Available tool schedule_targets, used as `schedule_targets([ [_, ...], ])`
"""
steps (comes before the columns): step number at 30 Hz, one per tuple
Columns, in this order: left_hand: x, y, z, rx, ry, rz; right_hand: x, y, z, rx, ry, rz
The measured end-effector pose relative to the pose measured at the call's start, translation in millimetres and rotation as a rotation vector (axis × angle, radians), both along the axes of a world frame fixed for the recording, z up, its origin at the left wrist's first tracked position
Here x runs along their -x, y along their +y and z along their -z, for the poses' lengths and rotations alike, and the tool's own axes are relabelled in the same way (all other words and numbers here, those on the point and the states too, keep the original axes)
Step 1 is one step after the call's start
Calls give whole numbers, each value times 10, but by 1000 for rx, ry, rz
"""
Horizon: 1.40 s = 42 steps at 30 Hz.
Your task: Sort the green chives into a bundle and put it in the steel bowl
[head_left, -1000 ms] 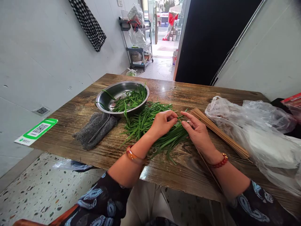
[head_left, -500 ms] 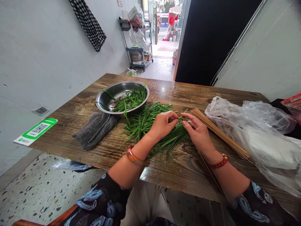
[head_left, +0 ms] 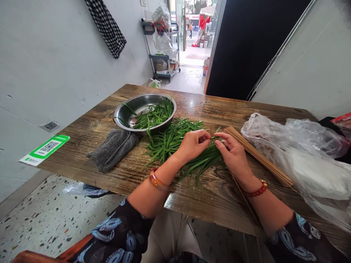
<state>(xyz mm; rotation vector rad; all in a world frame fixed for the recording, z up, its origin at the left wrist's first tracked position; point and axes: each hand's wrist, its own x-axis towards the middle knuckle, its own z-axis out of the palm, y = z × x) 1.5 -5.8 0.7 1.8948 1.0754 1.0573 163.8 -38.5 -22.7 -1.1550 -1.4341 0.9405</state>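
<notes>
the left hand (head_left: 195, 144) is closed in a pinch, thumb against forefinger, and seems to have the end of a green strand (head_left: 215, 138). the right hand (head_left: 233, 151) is half curled, finger and thumb nearly meeting just to the right of that pinch; it appears to hold a thin stick (head_left: 246, 197), though the grip itself is hidden.

the strand sits between the two sets of fingertips, above the right part of the pile of greens (head_left: 166, 144) on the worktop (head_left: 200, 206). the step in hand looks like fine fingertip work where strand and stick meet. to do it well, i'd steady the stick with the right hand, keep light tension on the strand with the left, and avoid crushing or tearing it.

the short visible part of the strand lies roughly left to right. the stick's long axis slants from the far left, at the fingertips, to the near right, beneath the right wrist. its far tip can't be made out. the stick bundle (head_left: 259, 155), right of the hands, slants the same way, though less steeply.
</notes>
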Motion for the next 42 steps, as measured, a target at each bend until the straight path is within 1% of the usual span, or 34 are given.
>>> schedule_targets([
  [5,3,-14,-1,-4,-3,70,-1,6,4,38,0,15],
  [8,5,-38,-38,15,31,136,-13,9,1,-27,-35,50],
  [11,12,-56,-74,55,33,204,-28,-3,-13,-103,-125,117],
  [14,21,-56,-69,92,49,229,-34,-19,-29,-100,-152,137],
  [18,20,-51,-23,115,166,255,-32,-33,-49,-108,-137,135],
  [20,16,-49,-14,100,207,240,-31,-42,-61,-86,-129,131],
  [23,9,-45,-23,60,225,172,-31,-47,-61,39,-54,60],
  [25,3,-45,-25,13,228,112,-32,-35,-43,93,-10,18],
  [28,-22,-63,-3,-43,261,79,-34,1,1,133,-28,27],
  [30,-47,-87,19,-59,293,97,-37,21,24,130,-99,64],
  [32,-68,-116,31,-69,326,122,-41,30,38,80,-191,94],
  [34,-70,-139,21,-75,361,150,-52,31,46,26,-261,112],
  [36,-44,-144,-11,-65,377,163,-70,35,53,26,-285,123],
  [37,-21,-139,-33,-54,374,161,-81,40,57,47,-269,127],
  [39,42,-112,-75,-35,360,132,-105,60,64,111,-172,117],
  [41,114,-70,-106,-27,349,54,-126,86,67,167,-39,104],
  [42,149,-45,-115,-28,338,-10,-132,97,66,187,10,98],
])
